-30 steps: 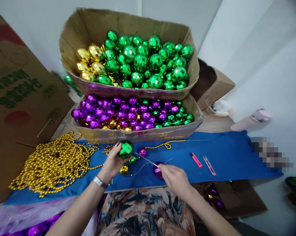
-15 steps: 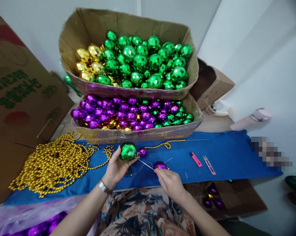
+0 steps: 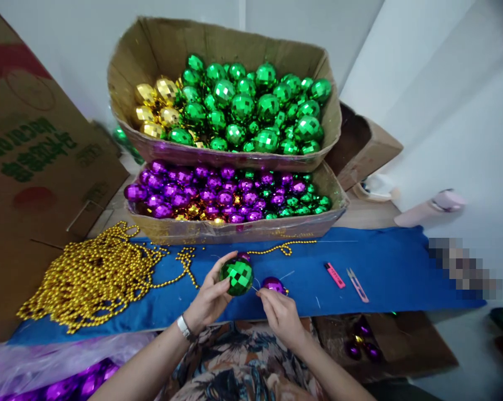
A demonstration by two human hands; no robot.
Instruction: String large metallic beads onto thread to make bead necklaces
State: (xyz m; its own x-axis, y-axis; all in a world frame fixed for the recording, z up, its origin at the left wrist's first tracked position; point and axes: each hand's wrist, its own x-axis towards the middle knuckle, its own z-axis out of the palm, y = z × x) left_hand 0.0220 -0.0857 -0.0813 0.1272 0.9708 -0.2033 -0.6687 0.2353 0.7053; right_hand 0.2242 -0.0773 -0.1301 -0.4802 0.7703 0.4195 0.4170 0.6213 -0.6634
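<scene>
My left hand (image 3: 211, 295) is closed round a large shiny green faceted ball (image 3: 237, 275), with the thumb across its front. To its right, my right hand (image 3: 281, 317) pinches a thin pale thread (image 3: 255, 288) close by the ball's side. Just beyond the right fingertips a purple faceted ball (image 3: 273, 284) lies on the blue cloth (image 3: 385, 267). Another small purple ball (image 3: 243, 257) is mostly hidden behind the green one. A gold bead strand (image 3: 282, 248) runs along the cloth behind my hands.
A heap of gold bead chains (image 3: 95, 278) covers the cloth's left. Behind stand a box of purple and green balls (image 3: 235, 233) and a taller box of green and gold balls (image 3: 226, 159). At right lie a pink cutter (image 3: 334, 275), thread snips (image 3: 358, 285) and a pink bottle (image 3: 430, 208).
My left hand has moved right and turned the green ball, now covering most of the small purple ball. The thread stretch between my hands is shorter, and my hands are closer together.
</scene>
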